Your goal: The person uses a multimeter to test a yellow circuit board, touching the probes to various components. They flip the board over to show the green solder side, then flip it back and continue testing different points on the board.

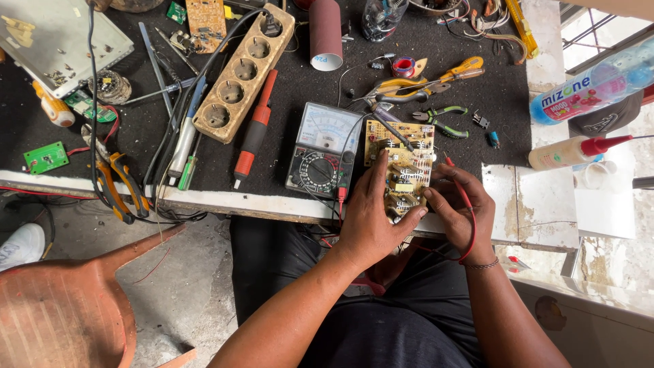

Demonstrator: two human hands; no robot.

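Note:
A tan circuit board (403,167) lies at the near edge of the black work mat (300,88). My left hand (371,211) grips the board's left side, thumb across its lower end. A black probe (394,131) lies across the board's top, its tip on the components. My right hand (460,204) holds the board's right edge and pinches a red probe (455,174), whose red lead (470,232) loops around my wrist. Just left of the board sits an analog multimeter (323,148) with a round dial.
A beige power strip (244,71), a red-handled screwdriver (253,133), pliers (121,187), side cutters (446,119), a solder reel (403,66) and small green boards (45,157) crowd the mat. A glue bottle (572,151) and plastic drink bottle (593,85) lie right. A brown chair (65,307) stands left.

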